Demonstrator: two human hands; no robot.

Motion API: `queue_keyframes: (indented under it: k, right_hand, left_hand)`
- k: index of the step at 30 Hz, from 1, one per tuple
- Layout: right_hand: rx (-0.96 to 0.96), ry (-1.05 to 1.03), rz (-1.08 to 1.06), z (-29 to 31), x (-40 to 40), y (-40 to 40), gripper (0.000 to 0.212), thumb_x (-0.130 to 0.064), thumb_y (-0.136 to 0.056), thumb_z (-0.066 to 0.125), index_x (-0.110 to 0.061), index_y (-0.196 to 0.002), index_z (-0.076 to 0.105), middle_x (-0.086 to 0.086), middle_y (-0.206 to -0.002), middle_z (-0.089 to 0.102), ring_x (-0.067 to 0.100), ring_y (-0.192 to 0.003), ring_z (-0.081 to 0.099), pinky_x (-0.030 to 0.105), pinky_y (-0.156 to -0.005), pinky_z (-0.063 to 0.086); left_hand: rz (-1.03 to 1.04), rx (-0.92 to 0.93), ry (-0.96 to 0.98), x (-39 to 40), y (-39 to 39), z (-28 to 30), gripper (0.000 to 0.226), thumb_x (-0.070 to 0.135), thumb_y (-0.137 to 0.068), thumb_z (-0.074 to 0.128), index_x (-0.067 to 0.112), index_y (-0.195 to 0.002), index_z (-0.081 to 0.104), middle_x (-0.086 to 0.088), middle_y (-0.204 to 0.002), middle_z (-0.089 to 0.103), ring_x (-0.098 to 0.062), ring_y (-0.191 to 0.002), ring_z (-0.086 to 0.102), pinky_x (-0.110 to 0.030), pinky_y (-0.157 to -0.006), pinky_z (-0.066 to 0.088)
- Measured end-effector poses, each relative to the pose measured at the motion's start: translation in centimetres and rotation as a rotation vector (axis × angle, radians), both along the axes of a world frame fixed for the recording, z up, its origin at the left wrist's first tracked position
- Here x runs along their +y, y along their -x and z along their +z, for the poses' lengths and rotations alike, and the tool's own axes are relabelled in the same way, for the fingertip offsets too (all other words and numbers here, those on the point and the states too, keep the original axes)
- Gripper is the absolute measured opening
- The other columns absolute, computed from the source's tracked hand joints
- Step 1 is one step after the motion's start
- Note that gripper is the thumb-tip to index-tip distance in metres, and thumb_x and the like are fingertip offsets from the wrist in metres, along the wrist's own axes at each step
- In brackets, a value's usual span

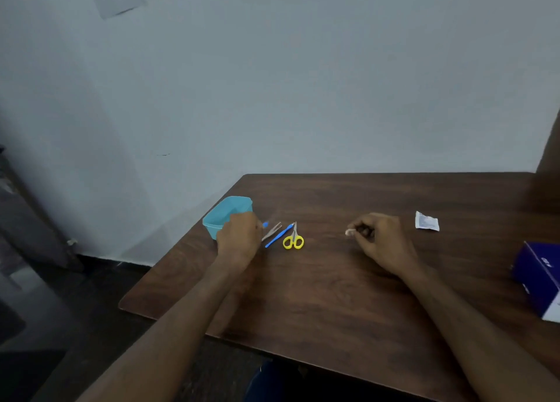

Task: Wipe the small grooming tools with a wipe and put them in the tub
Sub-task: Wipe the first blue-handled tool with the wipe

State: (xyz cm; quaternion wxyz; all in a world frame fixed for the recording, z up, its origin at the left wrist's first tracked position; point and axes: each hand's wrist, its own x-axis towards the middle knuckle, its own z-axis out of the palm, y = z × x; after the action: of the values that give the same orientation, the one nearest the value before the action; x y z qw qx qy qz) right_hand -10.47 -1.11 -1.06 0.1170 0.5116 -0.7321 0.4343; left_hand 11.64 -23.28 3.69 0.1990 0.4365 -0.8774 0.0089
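Note:
A light blue tub point(225, 212) stands near the table's far left corner. My left hand point(239, 238) rests just in front of it, fingers curled around a small blue-tipped tool point(265, 224) that pokes out to the right. Beside it on the table lie metal tweezers point(271, 231), a thin blue-handled tool point(279, 235) and small scissors with yellow handles point(293, 239). My right hand point(378, 238) is further right, pinching a small crumpled white wipe point(349, 232) between its fingertips.
A torn white wipe sachet point(426, 221) lies to the right of my right hand. A dark blue and white box point(539, 276) sits at the table's right edge. The brown wooden table point(333, 295) meets a pale wall behind.

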Motion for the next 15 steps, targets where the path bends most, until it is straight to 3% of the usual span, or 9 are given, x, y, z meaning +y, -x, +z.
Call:
queue_keyframes:
  k: [3,6,8,11,15]
  right_hand:
    - [-0.05,0.087,-0.082,0.3,0.1,0.2,0.01,-0.016,-0.085,0.086,-0.024,-0.086,0.08,-0.009,-0.076,0.069,0.004,-0.069,0.063,0.016,-0.067,0.046]
    - [-0.103,0.161,-0.167,0.4,0.1,0.8,0.01,-0.019,-0.086,0.086,-0.023,-0.083,0.078,-0.007,-0.078,0.07,0.006,-0.069,0.064,0.018,-0.069,0.049]
    - [-0.161,0.188,-0.211,0.3,-0.1,1.3,0.012,-0.023,-0.087,0.086,-0.023,-0.08,0.076,-0.007,-0.081,0.072,0.006,-0.069,0.067,0.02,-0.069,0.052]
    - [-0.273,0.209,-0.244,0.5,-0.5,1.6,0.014,-0.03,-0.089,0.085,-0.024,-0.079,0.076,-0.016,-0.076,0.075,0.004,-0.069,0.07,0.015,-0.065,0.05]
    - [-0.357,0.281,-0.256,0.5,-0.5,2.3,0.011,-0.029,-0.09,0.084,-0.023,-0.083,0.078,-0.013,-0.073,0.076,0.007,-0.069,0.072,0.028,-0.068,0.061]
  left_hand:
    - [-0.069,0.309,0.001,0.7,0.8,0.2,0.01,0.034,-0.1,0.069,0.026,-0.095,0.073,0.01,-0.09,0.073,-0.015,-0.084,0.07,-0.032,-0.068,0.054]
    - [-0.267,0.53,-0.227,2.7,3.0,0.3,0.008,0.03,-0.096,0.077,0.026,-0.091,0.074,0.015,-0.079,0.073,-0.002,-0.068,0.07,-0.017,-0.061,0.053]
    - [-0.404,0.627,-0.468,4.3,5.5,-0.4,0.006,0.025,-0.094,0.081,0.021,-0.091,0.079,0.007,-0.074,0.078,-0.007,-0.063,0.075,-0.023,-0.065,0.063]
    - [-0.483,0.662,-0.73,6.0,9.4,-1.9,0.003,0.018,-0.091,0.085,0.019,-0.09,0.083,-0.001,-0.077,0.082,-0.015,-0.074,0.081,-0.038,-0.082,0.068]
    - [-0.564,0.61,-0.814,6.1,13.4,-3.1,0.01,0.014,-0.09,0.086,0.019,-0.098,0.085,0.001,-0.086,0.083,-0.015,-0.081,0.082,-0.043,-0.087,0.067]
